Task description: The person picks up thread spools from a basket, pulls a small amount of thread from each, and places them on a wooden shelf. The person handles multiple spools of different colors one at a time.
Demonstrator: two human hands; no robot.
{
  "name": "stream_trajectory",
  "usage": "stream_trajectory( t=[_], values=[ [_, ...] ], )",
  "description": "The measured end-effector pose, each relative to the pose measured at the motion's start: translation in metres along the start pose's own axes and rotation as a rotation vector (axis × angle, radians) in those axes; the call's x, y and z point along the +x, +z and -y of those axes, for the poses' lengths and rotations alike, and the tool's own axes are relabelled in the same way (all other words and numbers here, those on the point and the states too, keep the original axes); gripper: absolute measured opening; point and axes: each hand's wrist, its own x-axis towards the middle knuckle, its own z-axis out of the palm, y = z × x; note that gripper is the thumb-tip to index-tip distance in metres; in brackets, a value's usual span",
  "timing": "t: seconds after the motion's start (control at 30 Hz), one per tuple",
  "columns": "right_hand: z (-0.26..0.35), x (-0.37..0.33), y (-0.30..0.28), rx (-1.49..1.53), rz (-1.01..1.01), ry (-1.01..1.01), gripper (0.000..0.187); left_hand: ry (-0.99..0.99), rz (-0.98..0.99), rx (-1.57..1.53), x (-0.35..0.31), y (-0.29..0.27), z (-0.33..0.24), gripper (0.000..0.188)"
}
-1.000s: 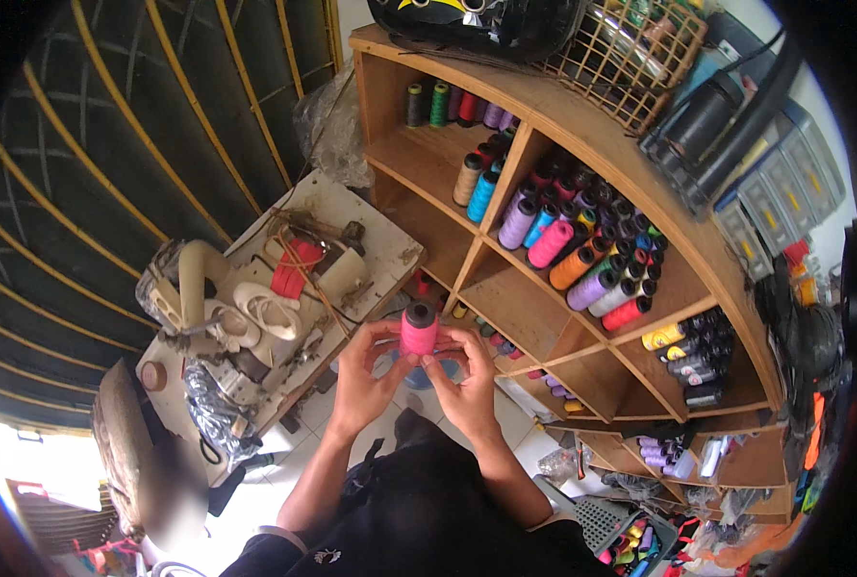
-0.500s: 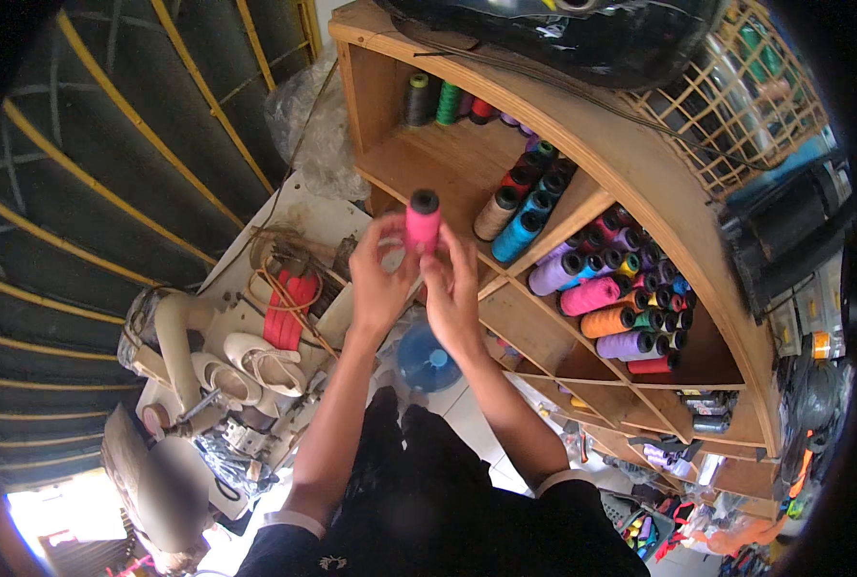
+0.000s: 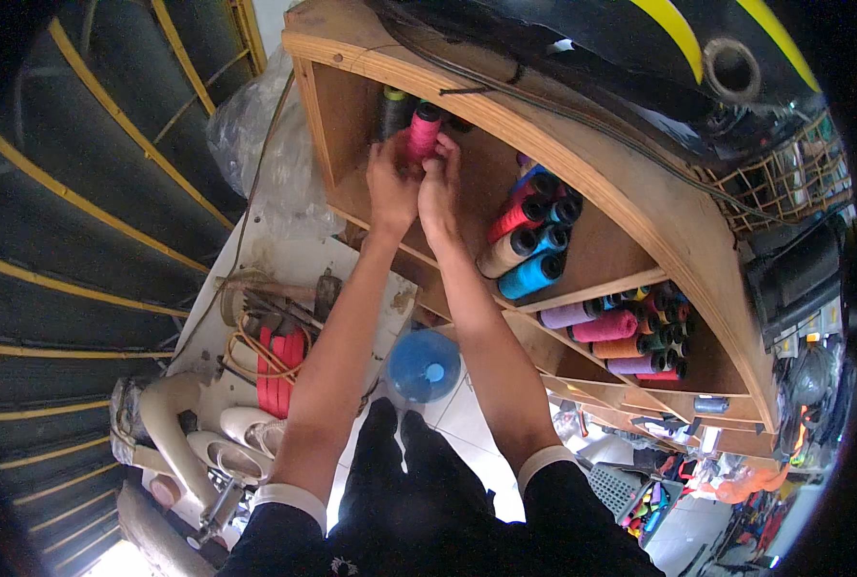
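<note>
Both hands hold a spool of pink thread (image 3: 423, 139) upright at the upper left compartment of a wooden shelf (image 3: 544, 125). My left hand (image 3: 391, 190) grips its lower left side, with some fingers hidden behind it. My right hand (image 3: 438, 192) closes on its lower right side, fingers bent. A dark grey thread spool (image 3: 391, 115) stands just behind and left of the pink one. To the right in the same compartment lie stacked spools, among them a beige spool (image 3: 508, 252), a blue spool (image 3: 531, 276) and a red spool (image 3: 517, 217).
More coloured spools, a pink one (image 3: 604, 326) among them, fill the compartment to the right. A sewing machine (image 3: 174, 433), pale shoes (image 3: 226, 452) and red zipper tape (image 3: 279, 370) occupy the left table. A blue water jug (image 3: 424, 365) stands on the floor.
Both hands have carried the pink spool forward into the upper left compartment, beside the dark grey spool. My arms now reach farther out, and the view has shifted.
</note>
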Motion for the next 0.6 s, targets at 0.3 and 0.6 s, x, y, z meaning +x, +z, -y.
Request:
stream_trajectory(
  t=[0.3,0.6],
  values=[
    [-0.015,0.028,0.008,0.063,0.005,-0.036,0.041,0.002,0.002,-0.031,0.012,0.014,0.021,0.048],
    [-0.011,0.025,0.011,0.141,0.054,-0.022,0.044,-0.037,0.025,-0.002,0.009,0.008,0.023,0.049]
  ],
)
